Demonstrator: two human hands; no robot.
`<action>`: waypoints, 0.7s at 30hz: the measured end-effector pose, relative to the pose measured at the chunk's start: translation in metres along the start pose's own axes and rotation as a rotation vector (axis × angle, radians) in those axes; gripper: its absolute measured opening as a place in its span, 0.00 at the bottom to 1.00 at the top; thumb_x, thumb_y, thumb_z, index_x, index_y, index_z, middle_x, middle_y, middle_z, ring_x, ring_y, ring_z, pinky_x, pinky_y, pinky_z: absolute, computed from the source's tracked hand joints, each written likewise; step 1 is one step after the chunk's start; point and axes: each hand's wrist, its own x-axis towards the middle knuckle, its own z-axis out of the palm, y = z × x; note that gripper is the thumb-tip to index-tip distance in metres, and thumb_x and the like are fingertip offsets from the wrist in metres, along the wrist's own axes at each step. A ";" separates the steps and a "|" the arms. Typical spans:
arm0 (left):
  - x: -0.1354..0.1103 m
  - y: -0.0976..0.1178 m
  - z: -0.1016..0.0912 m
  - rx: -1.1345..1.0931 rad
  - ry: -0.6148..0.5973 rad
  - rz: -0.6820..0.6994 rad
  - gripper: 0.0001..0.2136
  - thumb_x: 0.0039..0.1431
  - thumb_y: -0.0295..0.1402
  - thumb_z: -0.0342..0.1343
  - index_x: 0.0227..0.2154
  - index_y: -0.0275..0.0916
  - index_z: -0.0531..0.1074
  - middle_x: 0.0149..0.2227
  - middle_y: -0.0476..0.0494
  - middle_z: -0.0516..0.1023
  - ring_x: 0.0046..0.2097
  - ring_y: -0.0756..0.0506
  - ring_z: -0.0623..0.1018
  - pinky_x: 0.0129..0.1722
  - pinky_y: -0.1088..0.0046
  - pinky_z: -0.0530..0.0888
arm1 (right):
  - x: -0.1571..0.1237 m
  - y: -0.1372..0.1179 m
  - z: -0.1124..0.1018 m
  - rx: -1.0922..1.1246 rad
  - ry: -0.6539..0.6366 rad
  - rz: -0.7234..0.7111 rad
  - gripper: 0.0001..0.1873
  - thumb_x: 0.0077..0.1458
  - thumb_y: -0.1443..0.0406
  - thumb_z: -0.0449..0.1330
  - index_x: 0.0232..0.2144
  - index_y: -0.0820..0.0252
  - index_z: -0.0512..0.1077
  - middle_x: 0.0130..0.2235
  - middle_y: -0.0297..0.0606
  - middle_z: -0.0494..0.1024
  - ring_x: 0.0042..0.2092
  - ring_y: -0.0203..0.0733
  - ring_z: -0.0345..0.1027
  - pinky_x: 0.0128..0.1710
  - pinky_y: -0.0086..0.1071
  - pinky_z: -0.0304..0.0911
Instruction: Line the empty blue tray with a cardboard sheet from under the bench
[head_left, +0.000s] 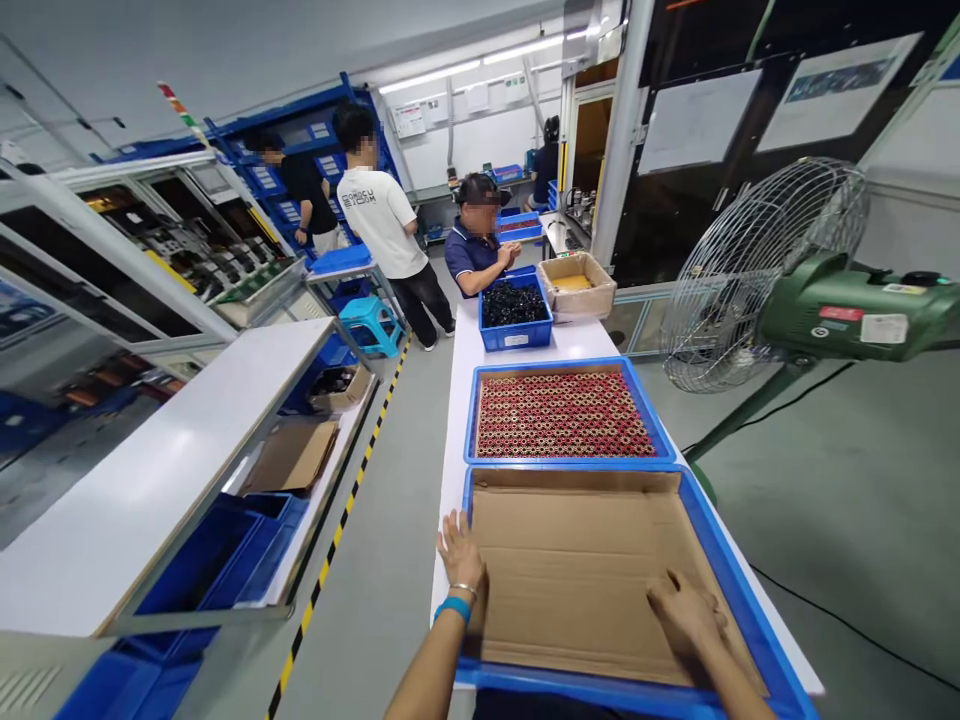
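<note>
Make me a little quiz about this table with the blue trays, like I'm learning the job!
1. Fill in: seen from here, the green fan stands on the ____ side of the table.
2. True or false: the tray of red rings lies just beyond the cardboard sheet in the near blue tray.
3. What does the right hand rest on? A) the green fan B) the cardboard sheet C) the tray of red rings
Key: 1 right; 2 true; 3 B.
</note>
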 end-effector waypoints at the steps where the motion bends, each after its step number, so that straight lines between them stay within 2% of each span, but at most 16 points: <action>1: 0.003 0.006 0.000 -0.009 -0.018 0.065 0.35 0.52 0.19 0.49 0.66 0.30 0.53 0.68 0.31 0.48 0.69 0.36 0.46 0.67 0.54 0.48 | 0.000 0.000 -0.002 -0.017 -0.007 0.011 0.32 0.54 0.60 0.53 0.60 0.65 0.65 0.46 0.58 0.71 0.53 0.69 0.64 0.46 0.55 0.61; 5: 0.029 0.039 -0.002 -0.058 -0.114 0.333 0.34 0.52 0.24 0.54 0.64 0.33 0.58 0.66 0.36 0.56 0.67 0.41 0.56 0.67 0.67 0.51 | 0.001 -0.005 -0.012 -0.055 -0.056 0.022 0.29 0.58 0.60 0.53 0.60 0.65 0.67 0.48 0.57 0.73 0.56 0.63 0.63 0.52 0.49 0.59; 7: 0.044 0.054 -0.003 -0.068 -0.143 0.398 0.32 0.55 0.27 0.54 0.64 0.33 0.58 0.65 0.36 0.58 0.65 0.41 0.58 0.66 0.69 0.53 | -0.001 -0.007 -0.015 -0.062 -0.069 0.035 0.30 0.59 0.59 0.55 0.61 0.65 0.66 0.51 0.58 0.71 0.57 0.63 0.61 0.52 0.47 0.59; 9: 0.058 0.063 -0.002 -0.059 -0.164 0.393 0.30 0.57 0.28 0.52 0.64 0.31 0.58 0.64 0.33 0.59 0.65 0.39 0.59 0.65 0.66 0.55 | -0.004 -0.010 -0.015 -0.064 -0.063 0.071 0.32 0.58 0.59 0.56 0.63 0.64 0.63 0.54 0.59 0.67 0.57 0.65 0.61 0.49 0.47 0.62; 12: 0.072 0.068 0.003 -0.024 -0.189 0.314 0.28 0.57 0.26 0.49 0.61 0.24 0.60 0.62 0.25 0.61 0.62 0.34 0.63 0.63 0.60 0.57 | -0.007 -0.012 -0.013 -0.063 -0.033 0.121 0.35 0.57 0.58 0.58 0.65 0.62 0.59 0.57 0.59 0.64 0.56 0.65 0.62 0.45 0.45 0.64; 15: 0.079 0.067 0.012 0.000 -0.186 0.268 0.28 0.57 0.24 0.47 0.61 0.18 0.57 0.61 0.20 0.59 0.62 0.33 0.63 0.62 0.59 0.57 | -0.006 -0.013 -0.012 -0.080 -0.012 0.136 0.35 0.58 0.60 0.58 0.65 0.59 0.58 0.57 0.56 0.63 0.57 0.62 0.61 0.45 0.43 0.65; 21: 0.078 0.069 0.028 0.031 -0.127 0.229 0.27 0.56 0.20 0.45 0.61 0.17 0.57 0.61 0.18 0.60 0.62 0.33 0.63 0.62 0.60 0.57 | -0.005 -0.002 -0.019 -0.147 0.052 0.033 0.28 0.64 0.61 0.52 0.63 0.65 0.61 0.59 0.59 0.61 0.60 0.63 0.54 0.50 0.48 0.62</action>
